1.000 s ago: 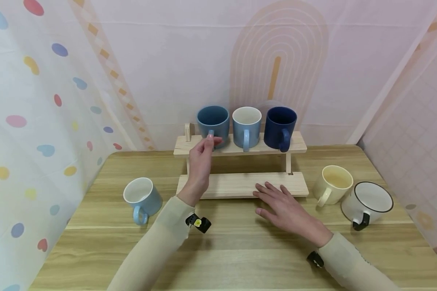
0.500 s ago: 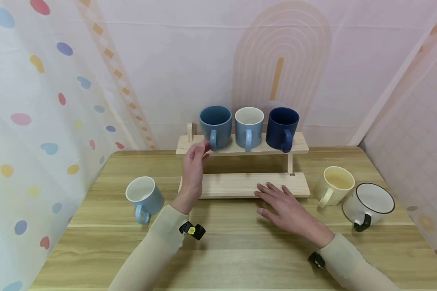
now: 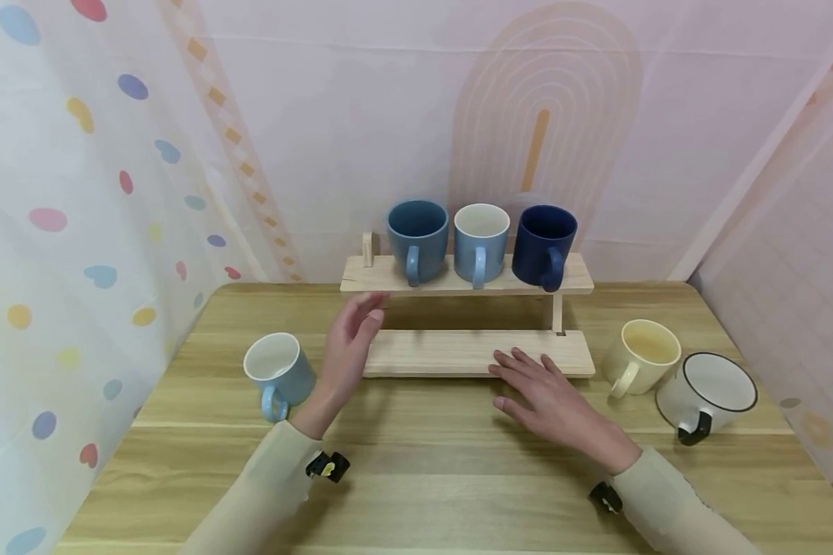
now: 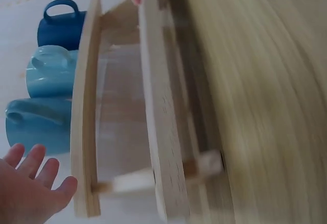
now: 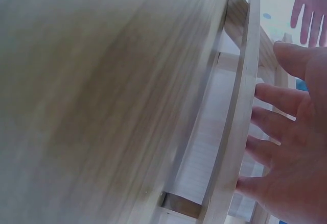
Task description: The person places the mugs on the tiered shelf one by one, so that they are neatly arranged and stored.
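My left hand point(image 3: 347, 347) is in the air in front of the left end of the wooden rack point(image 3: 451, 353), its fingers loosely bent and holding nothing. In the left wrist view its spread fingers point(image 4: 33, 160) show beside the rack's upper shelf. Along that shelf stand a teal-blue mug point(image 3: 419, 239), a light blue mug point(image 3: 481, 243) with a white inside, and a navy mug point(image 3: 544, 245), handles facing me. The fingertips of my right hand point(image 3: 551, 397) rest on the front of the lower shelf, fingers fairly straight, as the right wrist view also shows at the shelf's edge point(image 5: 240, 112).
Another light blue mug point(image 3: 280, 375) stands on the table left of my left hand. Right of the rack are a pale yellow mug point(image 3: 642, 357) and a white mug point(image 3: 704, 395) with a black rim and handle. A patterned curtain point(image 3: 361, 116) hangs behind the table.
My left hand has let go of the teal-blue mug's handle and moved left and down toward me. The right hand stays at the lower shelf.
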{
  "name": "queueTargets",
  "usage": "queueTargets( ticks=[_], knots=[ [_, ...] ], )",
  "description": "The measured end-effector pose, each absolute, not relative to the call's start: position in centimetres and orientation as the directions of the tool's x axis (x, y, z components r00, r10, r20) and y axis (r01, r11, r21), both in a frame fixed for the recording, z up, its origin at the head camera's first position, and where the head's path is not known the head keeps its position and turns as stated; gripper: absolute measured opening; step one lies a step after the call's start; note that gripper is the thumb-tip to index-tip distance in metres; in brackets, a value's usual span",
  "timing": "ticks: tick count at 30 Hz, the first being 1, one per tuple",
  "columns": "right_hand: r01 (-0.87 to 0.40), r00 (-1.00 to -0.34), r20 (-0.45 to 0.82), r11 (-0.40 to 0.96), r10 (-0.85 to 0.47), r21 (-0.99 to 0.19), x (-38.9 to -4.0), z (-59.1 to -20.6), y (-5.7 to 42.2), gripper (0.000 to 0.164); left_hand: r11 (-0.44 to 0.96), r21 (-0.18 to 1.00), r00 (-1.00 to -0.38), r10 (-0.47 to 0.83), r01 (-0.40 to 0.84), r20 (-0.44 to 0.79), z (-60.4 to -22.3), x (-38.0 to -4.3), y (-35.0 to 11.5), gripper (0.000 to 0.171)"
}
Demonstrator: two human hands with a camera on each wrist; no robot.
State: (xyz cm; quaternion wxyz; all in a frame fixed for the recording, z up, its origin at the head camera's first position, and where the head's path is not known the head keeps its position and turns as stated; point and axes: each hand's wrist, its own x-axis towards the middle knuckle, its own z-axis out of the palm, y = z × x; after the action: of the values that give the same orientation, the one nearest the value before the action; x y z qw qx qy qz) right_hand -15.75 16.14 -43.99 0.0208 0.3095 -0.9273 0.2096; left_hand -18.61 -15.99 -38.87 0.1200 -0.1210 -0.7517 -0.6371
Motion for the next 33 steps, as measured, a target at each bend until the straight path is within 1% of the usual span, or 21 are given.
queueTargets(
  ticks=[3,6,8,11,14,19,25,33],
  knots=[
    [-0.583,-0.808,0.168,0.722,-0.565,-0.373,-15.7,-44.0,16.1,0.052,0.306,0.889,-0.940,0.079,0.340,0.332,-38.9,-17.6,-17.4,0.044],
    [-0.583,-0.808,0.169,0.724,-0.565,-0.369,-15.8,-44.0,16.1,0.051,0.447,0.816,-0.927,0.102,0.368,0.362,-39.1,-16.6,-18.9,0.047],
    [-0.584,-0.807,0.168,0.724,-0.566,-0.368,-15.7,-44.0,16.1,0.051,0.500,0.768,-0.910,0.113,0.400,0.400,-39.3,-16.1,-19.8,0.049],
    [-0.583,-0.807,0.162,0.725,-0.567,-0.368,-15.7,-44.0,16.1,0.051,0.538,0.716,-0.883,0.131,0.445,0.451,-39.6,-15.5,-21.0,0.051],
    [-0.582,-0.808,0.157,0.726,-0.568,-0.366,-15.7,-43.9,16.1,0.052,0.564,0.685,-0.868,0.125,0.461,0.481,-39.8,-14.7,-22.2,0.051],
    [-0.583,-0.807,0.155,0.727,-0.570,-0.364,-15.7,-43.9,16.1,0.052,0.588,0.665,-0.851,0.079,0.460,0.519,-40.2,-13.5,-24.4,0.049],
    [-0.587,-0.805,0.157,0.727,-0.572,-0.358,-15.7,-43.9,16.1,0.052,0.595,0.703,-0.872,-0.007,0.390,0.490,-40.5,-11.4,-26.7,0.049],
    [-0.586,-0.805,0.159,0.725,-0.572,-0.361,-15.6,-44.0,16.1,0.052,0.524,0.778,-0.885,-0.092,0.347,0.456,-41.6,-9.7,-29.2,0.047]
  ],
)
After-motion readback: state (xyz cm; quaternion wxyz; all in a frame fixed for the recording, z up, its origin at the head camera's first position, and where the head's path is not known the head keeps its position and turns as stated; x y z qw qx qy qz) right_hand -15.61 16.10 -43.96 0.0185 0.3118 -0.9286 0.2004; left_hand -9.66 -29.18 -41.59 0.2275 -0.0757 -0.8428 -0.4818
